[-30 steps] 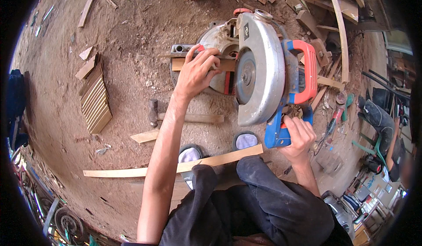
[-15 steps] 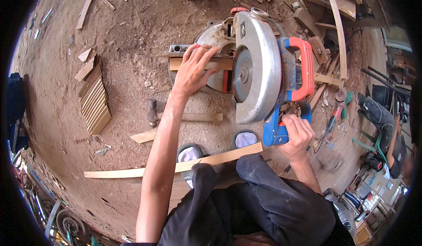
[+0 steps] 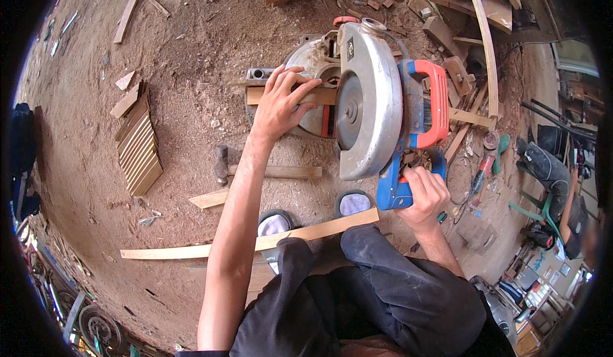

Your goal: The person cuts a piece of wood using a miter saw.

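Observation:
A miter saw (image 3: 381,101) with a silver blade guard, red carrying handle and blue trigger grip stands on the ground before me. My right hand (image 3: 424,196) is closed around the blue grip, with fingers at its trigger. To the left of the blade, a short wooden piece (image 3: 255,96) lies along the saw's metal fence (image 3: 258,74). My left hand (image 3: 281,103) holds this piece against the fence, fingers over the top and thumb on the near side. The blade is raised beside the wood, and the hand hides the wood's middle.
A hammer (image 3: 268,171) and a long wooden strip (image 3: 319,230) lie between me and the saw. Cut wood pieces (image 3: 137,159) are stacked at left. Scrap boards (image 3: 444,34) are heaped at far right, near an angle grinder (image 3: 485,165). Another person's leg (image 3: 549,175) shows at right.
The saw head and my right hand appear slightly farther left, along with the scene at right. Both hands keep their holds.

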`<state>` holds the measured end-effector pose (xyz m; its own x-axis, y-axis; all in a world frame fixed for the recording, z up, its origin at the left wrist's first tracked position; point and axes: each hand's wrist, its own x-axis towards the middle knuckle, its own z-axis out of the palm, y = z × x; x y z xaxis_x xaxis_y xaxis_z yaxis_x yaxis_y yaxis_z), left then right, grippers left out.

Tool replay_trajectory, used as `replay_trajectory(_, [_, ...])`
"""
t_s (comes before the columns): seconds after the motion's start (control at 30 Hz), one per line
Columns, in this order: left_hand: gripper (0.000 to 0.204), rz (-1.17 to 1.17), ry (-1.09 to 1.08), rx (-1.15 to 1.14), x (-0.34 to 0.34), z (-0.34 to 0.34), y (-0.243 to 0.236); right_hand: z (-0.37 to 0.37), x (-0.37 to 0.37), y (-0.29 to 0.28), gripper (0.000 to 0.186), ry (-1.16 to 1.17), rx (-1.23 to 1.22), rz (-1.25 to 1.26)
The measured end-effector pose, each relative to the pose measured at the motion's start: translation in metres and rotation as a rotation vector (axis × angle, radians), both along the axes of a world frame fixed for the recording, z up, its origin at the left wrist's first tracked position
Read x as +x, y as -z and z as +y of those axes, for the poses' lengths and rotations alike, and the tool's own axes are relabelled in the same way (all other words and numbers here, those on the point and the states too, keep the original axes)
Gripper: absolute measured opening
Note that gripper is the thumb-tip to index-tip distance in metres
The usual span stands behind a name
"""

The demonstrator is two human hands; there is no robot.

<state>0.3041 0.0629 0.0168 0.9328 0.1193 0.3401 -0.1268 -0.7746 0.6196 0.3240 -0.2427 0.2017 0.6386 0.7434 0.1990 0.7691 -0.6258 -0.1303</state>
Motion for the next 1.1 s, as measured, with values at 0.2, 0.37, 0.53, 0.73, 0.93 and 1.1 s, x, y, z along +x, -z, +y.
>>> replay_trajectory(0.2, [0.063,-0.007,0.015,0.022,0.0,0.001,-0.001,0.001,0.0,-0.001,0.03,-0.003,0.019,0.003])
replay_trajectory(0.37, [0.062,-0.019,0.009,0.024,0.001,0.0,-0.001,0.0,0.001,-0.001,0.029,-0.003,0.019,0.01])
replay_trajectory(0.53, [0.059,-0.016,0.009,-0.005,0.001,-0.001,-0.001,-0.005,-0.002,0.0,0.036,0.026,-0.032,0.051])
replay_trajectory(0.73, [0.056,-0.012,0.004,0.021,-0.004,0.004,0.0,-0.001,-0.005,0.02,0.021,-0.031,0.078,-0.059])
replay_trajectory(0.93, [0.058,0.028,0.038,-0.008,0.008,-0.005,-0.009,-0.013,-0.002,0.02,0.021,-0.035,0.097,-0.086])
replay_trajectory(1.1, [0.058,0.047,0.026,0.021,-0.003,0.003,0.004,-0.019,-0.008,0.033,0.021,-0.036,0.027,-0.052])
